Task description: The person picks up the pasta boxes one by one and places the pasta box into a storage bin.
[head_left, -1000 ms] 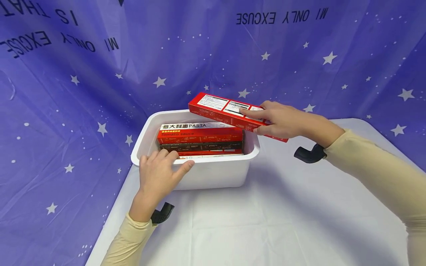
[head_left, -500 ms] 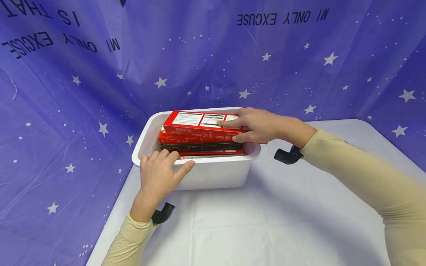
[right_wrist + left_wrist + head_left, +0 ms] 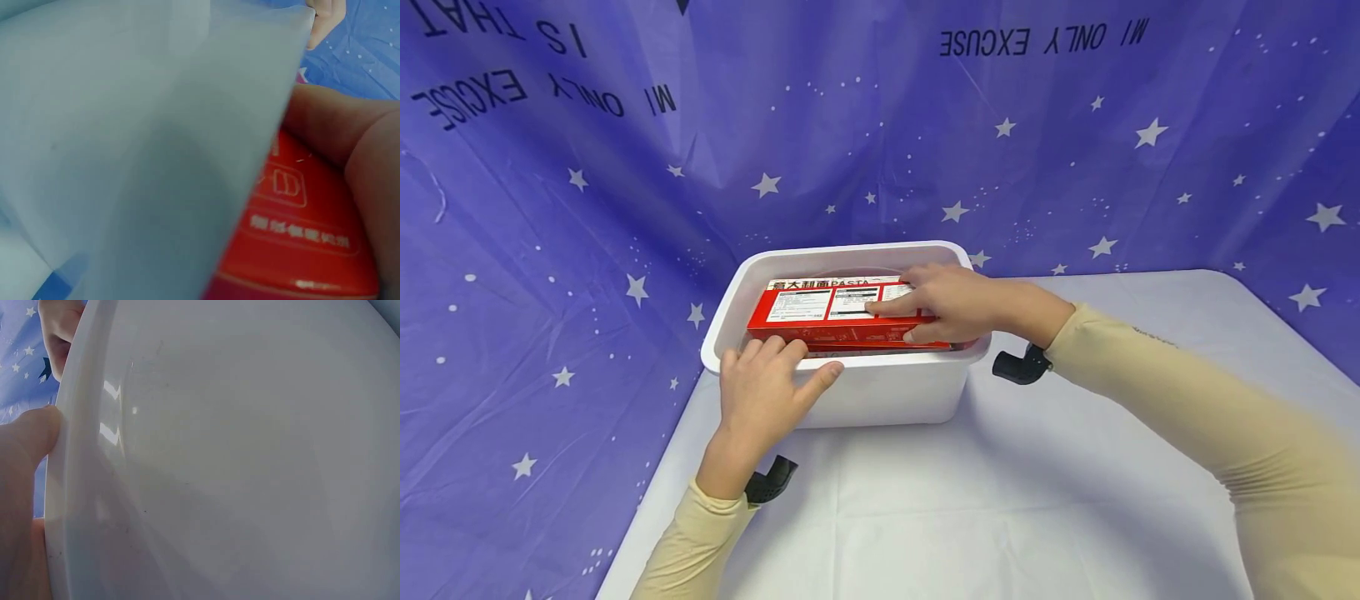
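A white plastic bin (image 3: 880, 393) stands on the table in the head view, with pasta boxes inside. My left hand (image 3: 762, 400) holds its near rim at the left, fingers over the edge and thumb along the outside. My right hand (image 3: 964, 302) grips the right part of a red pasta box (image 3: 799, 307), label side up, low inside the bin on top of other boxes. Behind it shows the white strip of another box (image 3: 827, 283), printed PASTA. In the right wrist view the thumb (image 3: 331, 119) presses on the red box's side, partly hidden by the bin wall.
The bin rests on a white-covered table (image 3: 925, 517). A purple star-printed cloth (image 3: 865, 125) hangs close behind it and at the left. Black curved pieces (image 3: 771, 479) stick out at both wrists.
My right hand has brought the red box leftward and down from above the bin's right end into the bin, levelling it over the other boxes. The left hand has stayed on the rim.
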Motion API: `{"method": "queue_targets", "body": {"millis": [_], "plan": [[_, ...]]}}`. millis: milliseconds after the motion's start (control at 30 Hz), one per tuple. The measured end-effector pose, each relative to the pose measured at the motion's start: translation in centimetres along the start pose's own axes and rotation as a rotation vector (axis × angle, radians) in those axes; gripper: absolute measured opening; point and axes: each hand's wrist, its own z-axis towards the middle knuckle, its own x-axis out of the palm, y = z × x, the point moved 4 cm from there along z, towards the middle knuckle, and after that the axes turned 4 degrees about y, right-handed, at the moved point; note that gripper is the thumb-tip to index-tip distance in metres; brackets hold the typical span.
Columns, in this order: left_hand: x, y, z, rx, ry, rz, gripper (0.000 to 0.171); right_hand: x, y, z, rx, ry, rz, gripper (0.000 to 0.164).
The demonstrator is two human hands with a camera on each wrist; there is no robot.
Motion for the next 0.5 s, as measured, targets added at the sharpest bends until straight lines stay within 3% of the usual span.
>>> {"method": "queue_targets", "body": {"millis": [300, 500], "plan": [[0.1, 0.0, 0.1, -0.004, 0.011, -0.005, 0.056, 1.1, 0.3, 0.7, 0.01, 0.037, -0.044, 0.058], [0.0, 0.1, 0.1, -0.01, 0.012, -0.005, 0.057, 2.2, -0.1, 1.2, 0.031, 0.08, 0.013, 0.057]]}}
